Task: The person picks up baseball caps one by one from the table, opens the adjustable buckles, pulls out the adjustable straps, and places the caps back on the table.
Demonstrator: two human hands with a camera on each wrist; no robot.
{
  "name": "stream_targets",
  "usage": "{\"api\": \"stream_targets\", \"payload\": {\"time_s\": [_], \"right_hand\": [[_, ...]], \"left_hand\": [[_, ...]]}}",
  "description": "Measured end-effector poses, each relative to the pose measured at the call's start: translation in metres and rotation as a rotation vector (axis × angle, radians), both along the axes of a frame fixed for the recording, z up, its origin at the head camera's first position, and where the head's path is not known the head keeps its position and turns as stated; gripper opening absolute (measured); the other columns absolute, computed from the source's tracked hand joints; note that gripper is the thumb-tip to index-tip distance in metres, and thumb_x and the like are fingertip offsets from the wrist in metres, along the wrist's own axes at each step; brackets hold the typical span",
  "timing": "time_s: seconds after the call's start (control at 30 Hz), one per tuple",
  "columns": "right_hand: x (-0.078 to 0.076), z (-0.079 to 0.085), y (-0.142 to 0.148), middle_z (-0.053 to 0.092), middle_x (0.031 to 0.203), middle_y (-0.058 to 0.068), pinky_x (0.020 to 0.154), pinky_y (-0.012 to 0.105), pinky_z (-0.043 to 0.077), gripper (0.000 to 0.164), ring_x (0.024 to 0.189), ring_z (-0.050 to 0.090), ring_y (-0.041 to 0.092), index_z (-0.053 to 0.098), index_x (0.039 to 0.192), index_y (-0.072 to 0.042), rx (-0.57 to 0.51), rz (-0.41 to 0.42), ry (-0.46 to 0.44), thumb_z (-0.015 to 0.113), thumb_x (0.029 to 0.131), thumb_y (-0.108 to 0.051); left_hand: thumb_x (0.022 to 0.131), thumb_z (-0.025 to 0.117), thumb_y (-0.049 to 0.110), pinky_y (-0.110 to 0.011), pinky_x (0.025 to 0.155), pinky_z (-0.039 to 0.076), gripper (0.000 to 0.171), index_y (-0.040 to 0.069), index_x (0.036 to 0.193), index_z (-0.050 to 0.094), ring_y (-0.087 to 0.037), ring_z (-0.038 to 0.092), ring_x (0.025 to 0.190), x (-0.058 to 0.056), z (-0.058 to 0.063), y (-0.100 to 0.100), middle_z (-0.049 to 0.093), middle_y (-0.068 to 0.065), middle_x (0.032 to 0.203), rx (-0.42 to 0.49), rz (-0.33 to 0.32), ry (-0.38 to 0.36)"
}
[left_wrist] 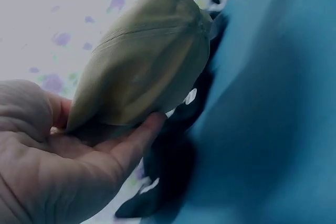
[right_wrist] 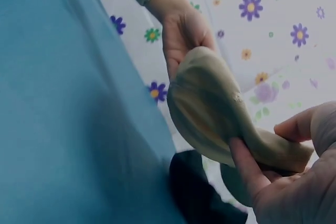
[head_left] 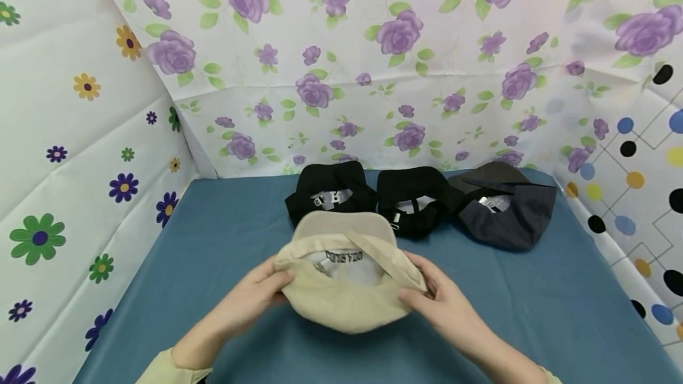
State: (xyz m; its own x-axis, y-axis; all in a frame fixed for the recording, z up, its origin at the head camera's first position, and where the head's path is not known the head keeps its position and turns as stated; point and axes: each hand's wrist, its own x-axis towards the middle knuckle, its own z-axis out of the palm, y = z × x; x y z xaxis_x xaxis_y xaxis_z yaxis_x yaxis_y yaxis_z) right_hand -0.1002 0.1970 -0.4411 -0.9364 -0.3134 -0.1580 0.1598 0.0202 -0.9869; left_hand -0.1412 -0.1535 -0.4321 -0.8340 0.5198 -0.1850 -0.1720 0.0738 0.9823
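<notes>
A beige baseball cap is held up over the table, its brim toward the back and its lining with dark lettering facing up. My left hand grips its left edge, thumb on top. On the opposite side my right hand pinches the edge near the back strap. The left wrist view shows the cap's crown from the side, with fingers beneath it. In the right wrist view the cap spans between both hands, above the blue cloth.
Behind the beige cap, two black caps and a dark grey-navy cap lie in a row on the blue tablecloth. A flowered backdrop rises at the back, with patterned side sheets at left and right.
</notes>
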Motion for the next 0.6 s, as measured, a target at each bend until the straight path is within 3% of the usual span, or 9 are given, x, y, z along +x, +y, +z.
{"api": "stream_targets", "payload": {"time_s": [0.13,0.27,0.43,0.6], "right_hand": [[-0.017,0.007,-0.024,0.043,0.155,0.014,0.098,0.036,0.052,0.072,0.133,0.053,0.029,0.030,0.161,-0.023,-0.062,0.090,0.046,0.070,0.100,-0.020],[-0.029,0.007,-0.036,0.041,0.158,0.012,0.100,0.042,0.051,0.073,0.131,0.056,0.028,0.025,0.163,-0.025,-0.095,0.174,0.043,0.066,0.103,-0.018],[-0.034,-0.001,-0.040,0.046,0.156,0.004,0.105,0.041,0.048,0.066,0.133,0.055,0.026,0.032,0.160,-0.026,0.092,0.206,0.125,0.065,0.103,-0.026],[-0.034,-0.011,-0.040,0.049,0.153,0.001,0.106,0.049,0.044,0.062,0.134,0.053,0.027,0.039,0.157,-0.028,0.255,0.215,0.175,0.066,0.102,-0.035]], "left_hand": [[0.113,0.040,0.017,-0.032,0.086,0.055,0.045,-0.008,0.149,0.033,-0.017,0.064,0.101,-0.011,0.009,-0.027,0.059,-0.016,0.121,0.039,0.130,0.091],[0.113,0.040,0.020,-0.027,0.075,0.054,0.034,-0.003,0.139,0.039,-0.012,0.061,0.087,-0.025,0.019,-0.057,0.059,-0.006,0.106,0.086,0.224,0.128],[0.113,0.042,0.020,-0.028,0.075,0.057,0.025,0.005,0.133,0.042,-0.014,0.065,0.090,-0.052,0.025,-0.102,0.061,-0.004,0.106,0.168,0.348,0.081],[0.113,0.039,0.021,-0.028,0.073,0.056,0.029,0.013,0.140,0.035,-0.012,0.064,0.094,-0.090,0.012,-0.150,0.057,-0.004,0.114,0.229,0.412,0.046]]}}
